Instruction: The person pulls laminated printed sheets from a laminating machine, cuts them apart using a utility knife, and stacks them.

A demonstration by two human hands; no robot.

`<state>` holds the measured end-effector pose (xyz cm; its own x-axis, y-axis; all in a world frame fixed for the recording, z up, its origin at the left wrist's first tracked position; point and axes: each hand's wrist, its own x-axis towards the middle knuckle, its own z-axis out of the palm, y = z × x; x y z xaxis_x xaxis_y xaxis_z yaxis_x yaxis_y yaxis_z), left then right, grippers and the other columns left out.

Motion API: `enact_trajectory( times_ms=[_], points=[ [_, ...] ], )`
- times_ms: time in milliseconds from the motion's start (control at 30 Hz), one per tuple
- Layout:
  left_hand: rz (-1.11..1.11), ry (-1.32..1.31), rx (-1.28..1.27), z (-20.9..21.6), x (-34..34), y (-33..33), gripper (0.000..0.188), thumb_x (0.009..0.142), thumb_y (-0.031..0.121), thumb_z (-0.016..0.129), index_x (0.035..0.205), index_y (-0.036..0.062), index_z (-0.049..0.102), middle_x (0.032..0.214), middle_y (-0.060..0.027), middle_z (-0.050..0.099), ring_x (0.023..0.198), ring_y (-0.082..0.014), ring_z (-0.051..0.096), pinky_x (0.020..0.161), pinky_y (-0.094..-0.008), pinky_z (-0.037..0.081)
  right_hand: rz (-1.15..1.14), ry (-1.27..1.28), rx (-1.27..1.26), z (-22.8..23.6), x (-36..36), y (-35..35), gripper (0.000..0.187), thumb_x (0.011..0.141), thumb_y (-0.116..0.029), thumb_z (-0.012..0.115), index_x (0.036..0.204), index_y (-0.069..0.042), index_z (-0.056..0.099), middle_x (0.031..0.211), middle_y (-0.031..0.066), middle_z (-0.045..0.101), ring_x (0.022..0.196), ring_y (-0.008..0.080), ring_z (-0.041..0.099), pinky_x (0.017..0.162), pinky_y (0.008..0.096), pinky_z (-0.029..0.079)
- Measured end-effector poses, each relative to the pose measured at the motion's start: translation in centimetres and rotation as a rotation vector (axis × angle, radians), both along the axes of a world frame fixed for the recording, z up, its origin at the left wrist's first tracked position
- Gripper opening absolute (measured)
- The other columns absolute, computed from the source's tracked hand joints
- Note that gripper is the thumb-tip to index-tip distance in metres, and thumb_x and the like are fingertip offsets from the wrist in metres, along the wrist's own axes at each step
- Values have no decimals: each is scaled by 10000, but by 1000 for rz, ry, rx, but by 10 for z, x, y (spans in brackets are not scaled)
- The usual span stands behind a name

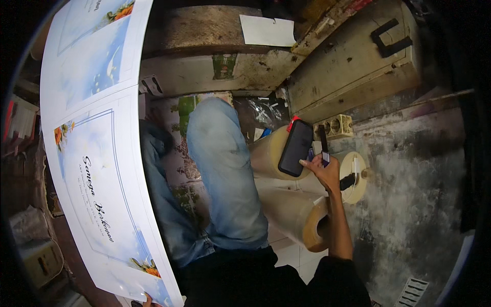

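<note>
A long white printed sheet (97,204) with pale blue panels and orange flower corners stretches along my left side. At its bottom edge a few fingers of my left hand (148,301) pinch it; the rest of that hand is out of sight. My right hand (326,173) reaches out past my right knee and grips the lower corner of a black smartphone (296,149), thumb on its edge. The phone's dark face is turned up, over the end of a clear film roll (268,152). A small bluish-purple item (311,154) shows by my fingers.
Below the phone lies another film roll (291,212) with a hollow core. A power strip (335,126) with a black cord and a round cream-coloured reel (354,179) sit to the right. Beyond stand a worn cabinet (353,61) and a wooden shelf (204,25) with white paper (267,30).
</note>
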<state>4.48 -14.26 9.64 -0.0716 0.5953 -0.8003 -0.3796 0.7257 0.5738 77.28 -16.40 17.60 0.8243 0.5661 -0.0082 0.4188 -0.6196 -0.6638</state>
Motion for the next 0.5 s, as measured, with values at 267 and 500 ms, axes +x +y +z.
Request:
enact_trajectory(
  times_ms=[267,500],
  points=[
    [-20,44,-35,-13,-5,-22,413,918,307,652,1189,22,530,1049,-108,635,956,-261,624,812,-420,520,-108,46,45,-18,-4,-20,349,698,-255,862,657,-19,608,602,13,569,578,94,503,554,261,423],
    [-12,154,-121,-19,-68,-51,334,910,310,664,1092,36,606,946,-90,677,863,-231,663,729,-386,555,-254,382,500,42,-80,61,380,1025,-373,436,1128,-43,594,636,-23,520,466,37,406,411,204,342]
  ],
)
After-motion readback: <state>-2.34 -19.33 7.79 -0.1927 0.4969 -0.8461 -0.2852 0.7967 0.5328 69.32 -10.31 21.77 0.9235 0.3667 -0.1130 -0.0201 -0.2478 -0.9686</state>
